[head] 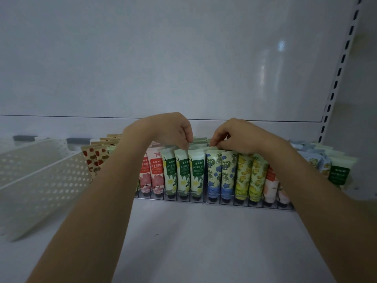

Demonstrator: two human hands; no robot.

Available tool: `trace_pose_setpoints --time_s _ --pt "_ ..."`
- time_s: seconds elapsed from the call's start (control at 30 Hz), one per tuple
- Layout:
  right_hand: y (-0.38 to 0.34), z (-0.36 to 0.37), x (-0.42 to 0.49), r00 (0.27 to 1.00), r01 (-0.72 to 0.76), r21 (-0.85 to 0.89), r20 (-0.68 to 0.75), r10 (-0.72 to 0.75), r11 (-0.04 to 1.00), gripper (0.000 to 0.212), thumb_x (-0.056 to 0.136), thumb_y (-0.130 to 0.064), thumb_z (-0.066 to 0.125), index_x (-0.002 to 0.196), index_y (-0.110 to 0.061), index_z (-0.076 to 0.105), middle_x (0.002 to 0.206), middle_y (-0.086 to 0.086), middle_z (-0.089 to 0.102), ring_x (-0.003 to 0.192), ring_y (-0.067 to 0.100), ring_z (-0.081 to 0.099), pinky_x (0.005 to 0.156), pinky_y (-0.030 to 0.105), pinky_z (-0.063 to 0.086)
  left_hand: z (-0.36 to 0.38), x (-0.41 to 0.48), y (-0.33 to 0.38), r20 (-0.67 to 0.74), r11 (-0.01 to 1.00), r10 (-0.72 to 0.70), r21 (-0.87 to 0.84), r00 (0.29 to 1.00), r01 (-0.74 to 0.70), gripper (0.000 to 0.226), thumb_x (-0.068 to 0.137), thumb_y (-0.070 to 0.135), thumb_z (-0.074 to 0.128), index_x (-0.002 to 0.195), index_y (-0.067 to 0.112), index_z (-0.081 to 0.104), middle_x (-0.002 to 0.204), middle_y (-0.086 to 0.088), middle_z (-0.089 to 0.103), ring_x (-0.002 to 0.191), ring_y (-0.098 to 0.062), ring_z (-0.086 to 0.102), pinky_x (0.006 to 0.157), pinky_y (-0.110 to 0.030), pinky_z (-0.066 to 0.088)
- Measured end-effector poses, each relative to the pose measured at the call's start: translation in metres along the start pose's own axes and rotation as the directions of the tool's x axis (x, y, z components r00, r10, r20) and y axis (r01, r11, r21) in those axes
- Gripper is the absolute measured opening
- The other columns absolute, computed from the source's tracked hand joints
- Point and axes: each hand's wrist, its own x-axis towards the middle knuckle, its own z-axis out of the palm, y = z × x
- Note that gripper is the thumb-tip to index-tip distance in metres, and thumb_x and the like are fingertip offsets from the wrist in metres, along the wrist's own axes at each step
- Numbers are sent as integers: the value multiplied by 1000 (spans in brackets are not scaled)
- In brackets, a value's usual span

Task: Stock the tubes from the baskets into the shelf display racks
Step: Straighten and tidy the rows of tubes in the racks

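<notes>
Head view: left hand (173, 130) seemingly pinches a green tube (182, 168); right hand (236, 135), a blue tube (213, 168).

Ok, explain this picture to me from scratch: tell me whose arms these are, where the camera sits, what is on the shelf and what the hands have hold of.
No machine here: the two bare arms belong to a person stocking a white shelf. The one picture comes from a camera worn on their head, looking forward and down, so the arms reach in from below. A clear rack holds upright rows of patterned tubes. The left hand pinches the top of one of the green-labelled tubes; the right hand pinches the top of one of the blue-flowered tubes beside them. A perforated white basket sits at the left, and more tubes lie heaped at the far right.
</notes>
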Motion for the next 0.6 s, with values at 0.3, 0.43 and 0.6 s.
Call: trace_pose_setpoints --time_s 0.3,0.43,0.6 --pt "7 -35 -5 976 58 164 -216 -22 985 13 87 -17 63 89 -29 68 85 -19 59 70 -9 51 62 11 34 -2 3 -1 -86 1000 21 24 996 -19 9 85 20 63 83 25 56 83 10 59 67 0 52 58 -16 36" --pt "9 -41 1 998 -24 67 -60 28 997 8 84 -19 66 88 -26 68 89 -11 62 83 4 56 72 20 39 7 11 9 -268 997 78 19 960 -76 7 89 15 56 92 21 59 87 9 56 67 7 45 57 -8 30" --pt "11 -29 6 997 -73 40 -2 73 997 6 82 -21 68 85 -26 69 82 -12 62 80 6 56 76 24 39 8 23 19 -240 998 46 41 970 -37 14 87 9 56 93 20 63 91 6 59 71 -2 51 63 -12 36"
